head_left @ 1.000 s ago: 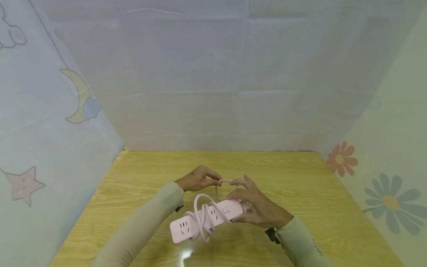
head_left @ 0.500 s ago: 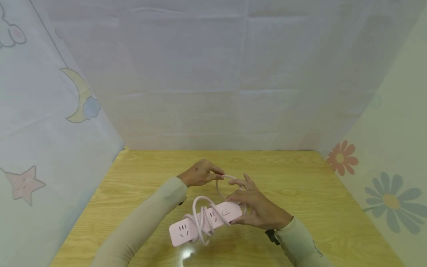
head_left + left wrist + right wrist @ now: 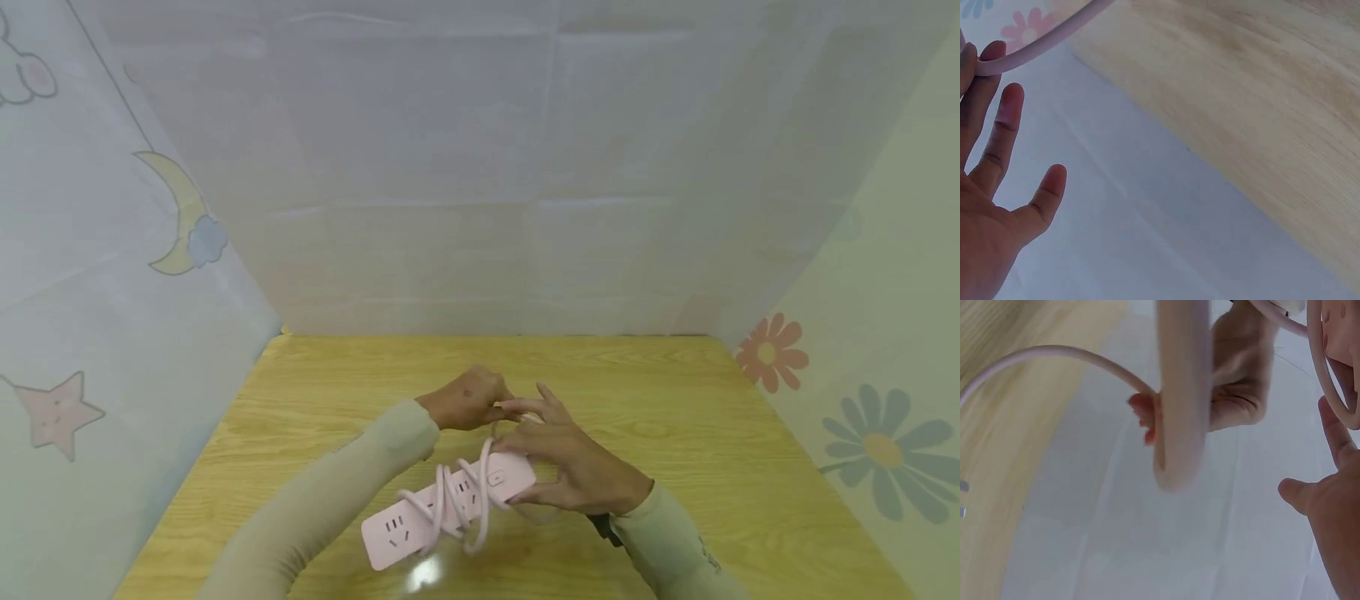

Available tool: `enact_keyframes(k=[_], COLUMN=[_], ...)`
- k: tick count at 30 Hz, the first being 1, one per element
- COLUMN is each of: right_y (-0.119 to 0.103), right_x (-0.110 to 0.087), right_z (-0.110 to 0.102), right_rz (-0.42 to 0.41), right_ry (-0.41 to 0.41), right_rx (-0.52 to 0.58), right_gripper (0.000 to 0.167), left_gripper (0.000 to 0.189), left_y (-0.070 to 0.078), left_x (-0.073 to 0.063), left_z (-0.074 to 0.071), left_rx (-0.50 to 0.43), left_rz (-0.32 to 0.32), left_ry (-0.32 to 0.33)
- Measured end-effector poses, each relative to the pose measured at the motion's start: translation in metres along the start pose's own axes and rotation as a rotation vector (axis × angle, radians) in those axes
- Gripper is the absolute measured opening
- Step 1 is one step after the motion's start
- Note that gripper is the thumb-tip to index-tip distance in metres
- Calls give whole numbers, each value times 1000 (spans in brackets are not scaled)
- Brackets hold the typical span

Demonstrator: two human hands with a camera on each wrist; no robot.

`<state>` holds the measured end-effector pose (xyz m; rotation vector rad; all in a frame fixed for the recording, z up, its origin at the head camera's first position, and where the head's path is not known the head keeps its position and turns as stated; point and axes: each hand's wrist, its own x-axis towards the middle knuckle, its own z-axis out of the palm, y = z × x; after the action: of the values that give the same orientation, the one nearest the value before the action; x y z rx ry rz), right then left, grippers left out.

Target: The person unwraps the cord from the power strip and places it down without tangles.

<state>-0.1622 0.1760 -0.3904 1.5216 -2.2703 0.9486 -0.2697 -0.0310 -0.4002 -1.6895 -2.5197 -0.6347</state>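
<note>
A pink power strip (image 3: 386, 537) with a switch at its right end is held tilted in front of me, its pink cord (image 3: 483, 508) wound several times around the body. My right hand (image 3: 576, 467) grips the strip by its switch end between thumb and fingers. Just beyond that end, my left hand (image 3: 467, 400) is close to the right fingertips. The left wrist view shows the cord (image 3: 1047, 42) pinched between the left fingertips, the other fingers spread. A blurred cord loop (image 3: 1182, 394) partly hides the left hand (image 3: 1241, 369) in the right wrist view.
A wooden table (image 3: 300, 392) lies beneath the hands, reflecting a bright spot near its front. A pale wall covering (image 3: 480, 267) rises behind it. Printed side panels stand left and right, with a moon (image 3: 176, 200) and flowers (image 3: 883, 450).
The left hand has moved right, drawing the cord over to the right hand's fingertips. The power strip has shifted slightly left and down, and the cord loops on it lie differently.
</note>
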Motion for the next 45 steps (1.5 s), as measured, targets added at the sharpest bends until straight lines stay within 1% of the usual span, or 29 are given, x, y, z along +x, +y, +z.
enact_keyframes(k=[1, 3, 5, 8, 11, 14, 17, 20, 25, 28, 30, 33, 35, 38, 45], right_y=[0, 0, 2, 4, 6, 8, 8, 9, 9, 9, 10, 11, 11, 11, 11], right_x=[1, 0, -3, -8, -14, -18, -20, -22, -24, -25, -26, -27, -27, -26, -27], right_z=[-2, -5, -8, -11, -11, -10, -9, -9, -9, -9, -9, -9, -9, -8, -7], right_rz=[1, 11, 32, 56, 77, 92, 118, 120, 154, 163, 167, 175, 193, 192, 207], right_ry=[6, 20, 35, 50, 64, 83, 96, 103, 107, 110, 109, 105, 99, 100, 102], right_rx=[-2, -4, -3, -4, -2, -1, 8, 7, 20, 30, 32, 35, 39, 39, 52], right_gripper=[48, 49, 50, 50, 49, 47, 47, 45, 44, 45, 46, 47, 49, 51, 55], left_gripper=[14, 15, 18, 20, 22, 23, 24, 26, 27, 29, 30, 30, 29, 26, 18], left_y=[0, -1, -3, -9, -13, -15, -15, -16, -20, -23, -25, -25, -24, -22, -20], left_x=[0, -2, -7, -17, -28, -38, -48, -60, -79, -89, -93, -99, -102, -104, -110], left_z=[1, 3, 3, 4, 6, 9, 15, 22, 29, 29, 27, 21, 17, 12, 1], left_rx=[-13, -44, -75, -131, -186, -251, -330, -415, -522, -536, -522, -515, -510, -504, -431], left_rz=[10, 3, -30, -98, -151, -195, -262, -333, -382, -393, -404, -415, -421, -432, -440], left_ry=[-1, -10, -33, -75, -82, -60, -26, 15, 87, 123, 138, 156, 160, 171, 185])
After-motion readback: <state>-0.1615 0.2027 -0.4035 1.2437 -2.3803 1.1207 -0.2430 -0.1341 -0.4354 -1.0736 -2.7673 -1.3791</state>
